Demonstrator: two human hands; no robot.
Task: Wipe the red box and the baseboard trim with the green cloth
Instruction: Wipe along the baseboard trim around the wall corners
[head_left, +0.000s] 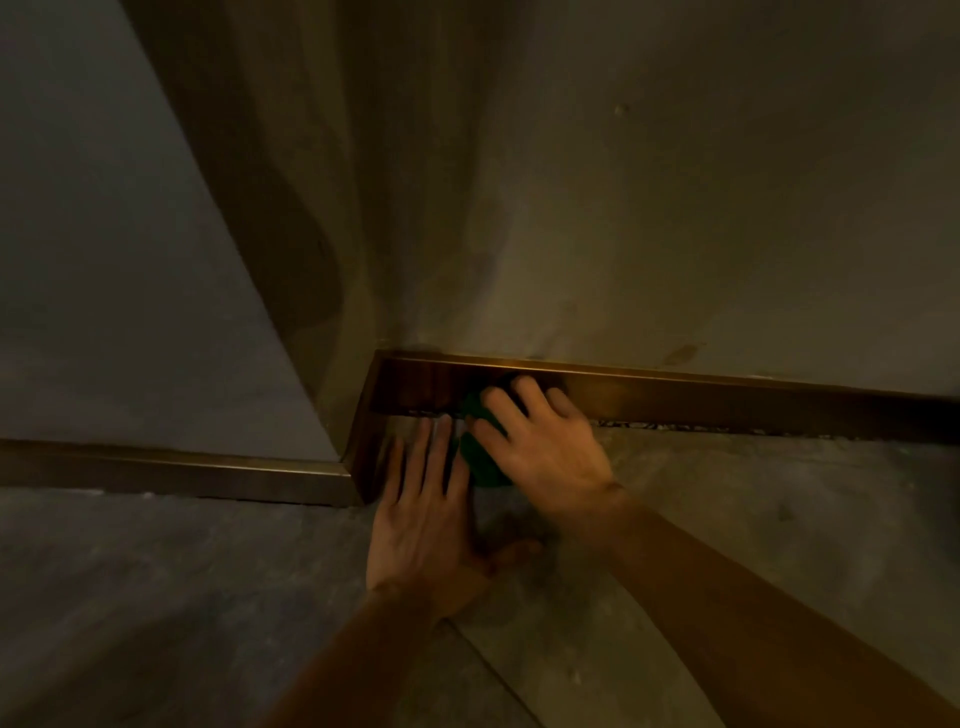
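r hand (540, 441) w/ cloth (480, 457) on trim (727, 397)

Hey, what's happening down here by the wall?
A person is wiping the baseboard trim near a wall corner. The right hand presses a green cloth against the trim where it meets the floor. The left hand lies flat on the floor beside it, fingers straight. No red box is in view.

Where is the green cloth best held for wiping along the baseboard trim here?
From above and in front, as the right hand does: fingers spread over the bunched green cloth, pressing it against the face of the baseboard trim. The cloth is wadded where trim meets floor, so its outer side is the only exposed part.
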